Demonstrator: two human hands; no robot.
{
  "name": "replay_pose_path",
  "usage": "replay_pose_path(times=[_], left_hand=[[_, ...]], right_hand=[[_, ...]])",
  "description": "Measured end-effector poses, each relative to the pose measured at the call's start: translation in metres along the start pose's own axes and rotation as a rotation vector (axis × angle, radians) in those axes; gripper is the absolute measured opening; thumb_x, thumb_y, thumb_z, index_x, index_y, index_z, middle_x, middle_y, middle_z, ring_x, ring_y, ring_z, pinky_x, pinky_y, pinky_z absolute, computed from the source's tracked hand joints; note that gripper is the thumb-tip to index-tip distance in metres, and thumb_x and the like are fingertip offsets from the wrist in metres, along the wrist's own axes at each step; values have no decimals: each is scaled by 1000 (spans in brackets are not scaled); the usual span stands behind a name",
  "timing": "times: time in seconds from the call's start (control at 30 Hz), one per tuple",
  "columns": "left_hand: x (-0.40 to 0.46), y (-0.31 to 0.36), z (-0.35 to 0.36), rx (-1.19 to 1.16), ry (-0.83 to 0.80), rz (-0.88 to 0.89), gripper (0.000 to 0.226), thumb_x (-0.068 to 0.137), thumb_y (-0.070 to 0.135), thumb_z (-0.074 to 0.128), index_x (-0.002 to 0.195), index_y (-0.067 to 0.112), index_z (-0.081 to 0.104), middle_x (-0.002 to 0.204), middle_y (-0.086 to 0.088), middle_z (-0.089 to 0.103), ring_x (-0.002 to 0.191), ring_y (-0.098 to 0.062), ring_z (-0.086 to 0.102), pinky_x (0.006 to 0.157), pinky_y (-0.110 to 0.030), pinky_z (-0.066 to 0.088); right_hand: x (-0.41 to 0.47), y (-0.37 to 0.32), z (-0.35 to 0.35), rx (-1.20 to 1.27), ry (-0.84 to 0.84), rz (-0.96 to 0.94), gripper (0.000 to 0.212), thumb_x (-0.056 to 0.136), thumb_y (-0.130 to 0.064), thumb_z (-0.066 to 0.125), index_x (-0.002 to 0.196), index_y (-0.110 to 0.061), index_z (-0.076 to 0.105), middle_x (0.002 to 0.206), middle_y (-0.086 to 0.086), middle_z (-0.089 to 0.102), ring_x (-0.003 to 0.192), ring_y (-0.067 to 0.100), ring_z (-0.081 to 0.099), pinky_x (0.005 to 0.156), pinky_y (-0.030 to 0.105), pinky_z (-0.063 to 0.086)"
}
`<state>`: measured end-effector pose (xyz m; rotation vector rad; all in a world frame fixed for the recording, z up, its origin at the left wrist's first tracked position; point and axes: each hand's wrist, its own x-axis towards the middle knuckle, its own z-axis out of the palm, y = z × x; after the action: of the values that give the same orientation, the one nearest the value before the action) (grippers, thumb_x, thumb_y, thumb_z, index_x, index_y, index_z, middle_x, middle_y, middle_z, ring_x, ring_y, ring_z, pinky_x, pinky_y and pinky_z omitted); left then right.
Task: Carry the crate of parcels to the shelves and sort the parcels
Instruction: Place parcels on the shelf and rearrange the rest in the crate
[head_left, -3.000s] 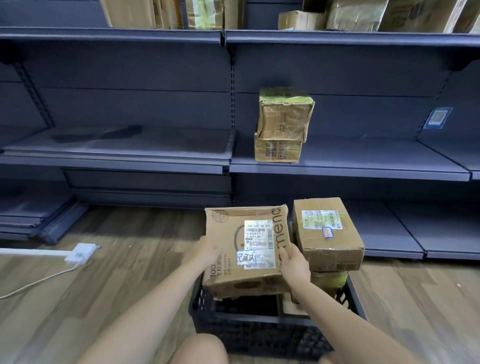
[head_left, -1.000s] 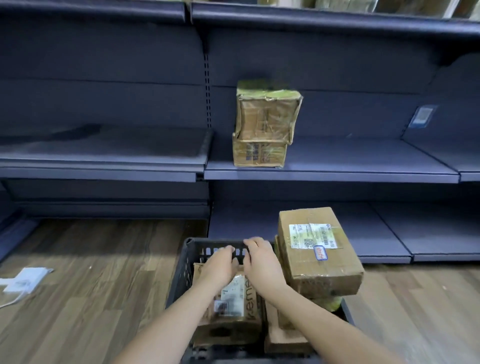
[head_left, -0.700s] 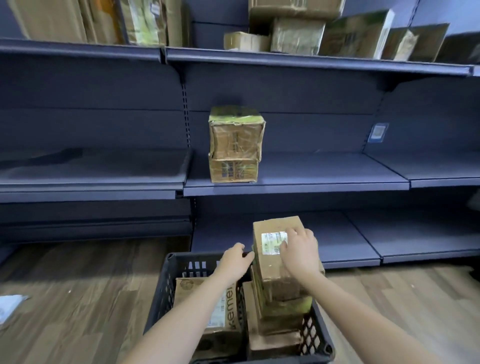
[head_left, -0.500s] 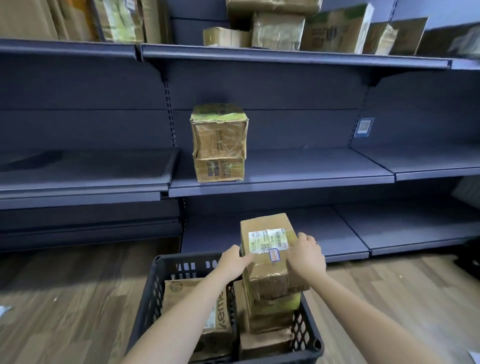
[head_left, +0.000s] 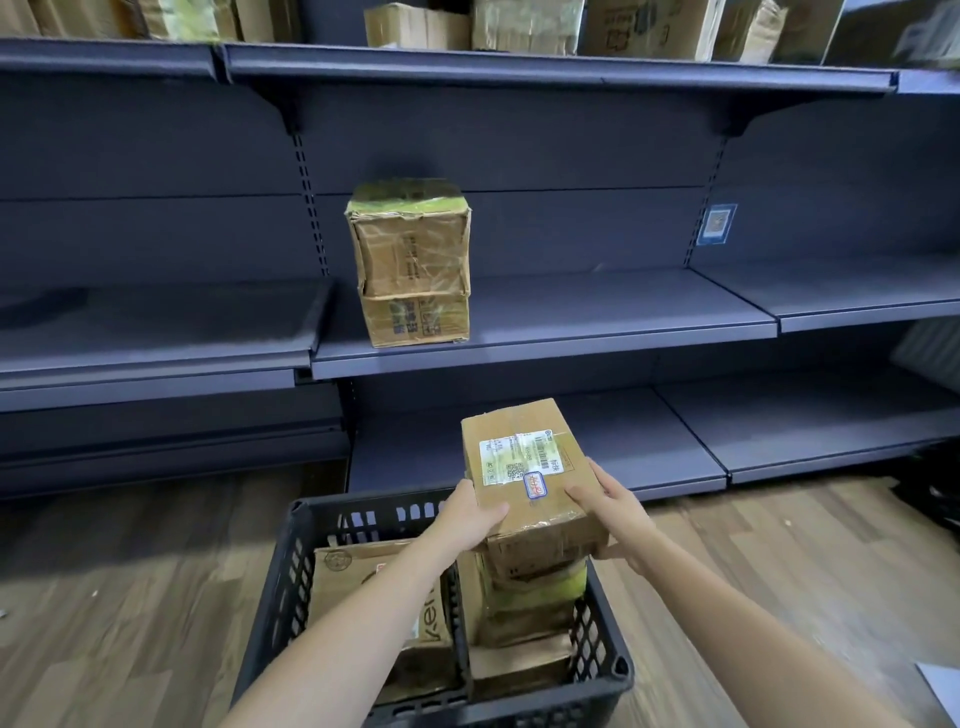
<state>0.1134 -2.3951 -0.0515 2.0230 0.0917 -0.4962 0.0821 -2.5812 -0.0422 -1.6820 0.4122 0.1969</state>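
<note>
Dark metal shelving (head_left: 545, 358) stands on wood-plank floor (head_left: 130, 597).

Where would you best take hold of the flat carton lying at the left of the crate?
Probably by the flat carton's long side edges, from above. It lies flat in the crate, boxed in by the wall and the parcel stack, so only its top is open.

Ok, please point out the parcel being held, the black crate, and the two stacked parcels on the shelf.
Held parcel (head_left: 524, 460): head view, white label on top.
Black crate (head_left: 317, 525): head view, far left rim.
Stacked parcels (head_left: 413, 260): head view, upper box front.
</note>
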Motion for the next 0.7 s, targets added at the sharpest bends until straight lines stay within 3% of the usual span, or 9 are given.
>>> replay_pose_path(times=[0.13, 0.2, 0.27, 0.37, 0.43, 0.5, 0.57, 0.63, 0.7], left_hand=[[-6, 3, -8, -173, 98, -4, 64, 90, 29, 62, 140, 9, 27, 128, -7, 55, 105, -21, 60, 89, -37, 54], [-13, 8, -20, -480, 118, -80, 79, 91, 34, 60, 149, 20, 8, 123, -12, 59, 89, -25, 67, 74, -42, 60], [-22, 9, -37, -631, 102, -136, 86, 94, 36, 54, 151, 29, -10, 119, -18, 61, 73, -27, 68, 60, -38, 61], [-32, -6, -58, -431, 133, -135, 69, 95, 45, 48, 151, 34, 9, 113, -17, 65, 80, -27, 69, 72, -41, 60], [-35, -23, -78, -287, 223, -122, 76, 92, 52, 48, 152, 32, 7, 141, -11, 50, 113, -30, 60, 95, -45, 51], [-37, -43, -104, -295, 293, -91, 84, 88, 53, 55, 153, 33, 5, 154, -4, 33, 132, -28, 43, 108, -44, 39], [-39, -58, -124, -465, 245, -74, 80, 81, 53, 65, 148, 32, 27, 147, -2, 43, 122, -23, 50, 103, -45, 43], [-40, -66, -134, -578, 201, -71, 54, 82, 45, 68, 128, 23, 51, 131, -10, 58, 107, -25, 59, 92, -50, 53], [-42, -71, -139, -600, 264, -71, 32, 90, 35, 62, 118, 19, 55, 121, -13, 62, 102, -29, 63, 78, -46, 59]], right_hand=[[-1, -10, 1, 107, 61, -65, 56, 86, -37, 66, 137, -35, 44, 124, -1, 59, 95, 16, 60, 73, 40, 54], [0, -17, 4, 181, 88, -71, 49, 79, -43, 71, 124, -30, 56, 116, 1, 64, 99, 22, 60, 89, 53, 52], [0, -25, 10, 227, 75, -55, 32, 81, -39, 70, 109, -27, 60, 99, 0, 66, 91, 23, 61, 91, 57, 50], [0, -33, 29, 215, 69, -99, 11, 84, -30, 68, 91, -25, 62, 92, 4, 67, 80, 21, 62, 81, 45, 56], [1, -35, 42, 226, 61, -124, 6, 84, -26, 68, 86, -23, 63, 93, 8, 68, 79, 21, 62, 73, 36, 52], [3, -35, 53, 249, 18, -116, 7, 82, -24, 68, 87, -21, 65, 97, 13, 70, 84, 27, 64, 81, 41, 51], [8, -32, 65, 259, -37, -103, 7, 81, -25, 68, 87, -20, 66, 96, 13, 68, 85, 28, 62, 81, 42, 49], [15, -31, 80, 225, -22, -92, 13, 83, -31, 63, 91, -22, 61, 101, 9, 63, 88, 25, 58, 75, 37, 46], [22, -32, 103, 170, 78, -87, 31, 85, -42, 54, 104, -18, 52, 111, 6, 56, 94, 24, 55, 76, 34, 45]])
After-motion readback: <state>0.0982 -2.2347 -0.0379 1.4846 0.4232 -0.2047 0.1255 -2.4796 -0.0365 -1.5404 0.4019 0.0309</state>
